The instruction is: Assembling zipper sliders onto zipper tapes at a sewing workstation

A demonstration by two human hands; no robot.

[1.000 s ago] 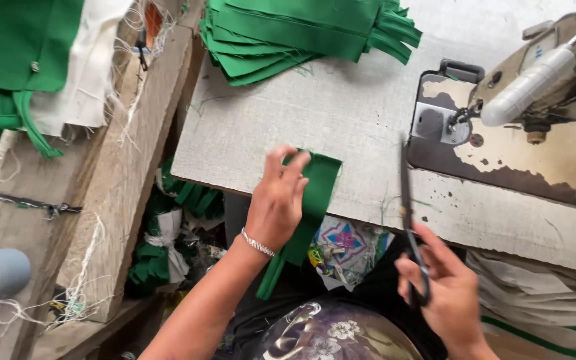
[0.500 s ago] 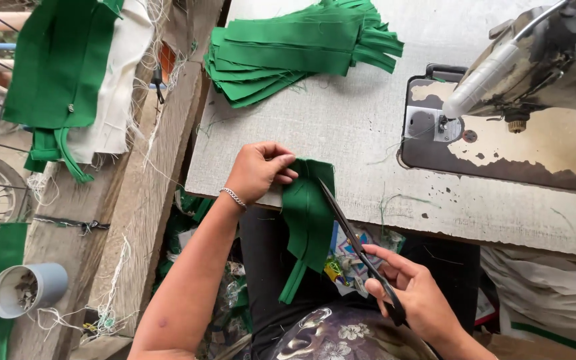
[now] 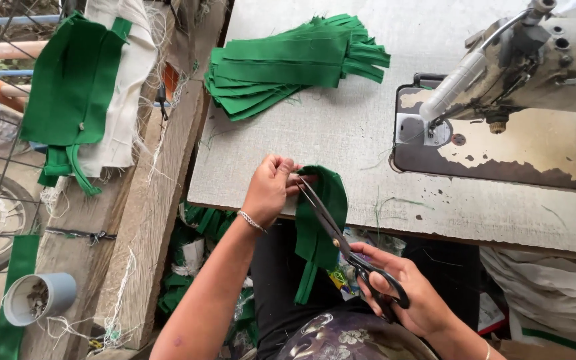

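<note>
Grey tabletop point(image 3: 341, 140) carrying a worn sewing machine point(image 3: 521, 87) at right and a stack of green fabric pieces point(image 3: 288, 63) at the far edge. A folded green fabric piece point(image 3: 321, 220) hangs over the near edge of the tabletop. The left hand point(image 3: 271, 189), fingers closed, pinches the top of this piece. The right hand point(image 3: 411, 293), fingers through the handles, grips black-handled scissors point(image 3: 341, 243) whose partly open blades lie against the fabric beside the left fingertips.
</note>
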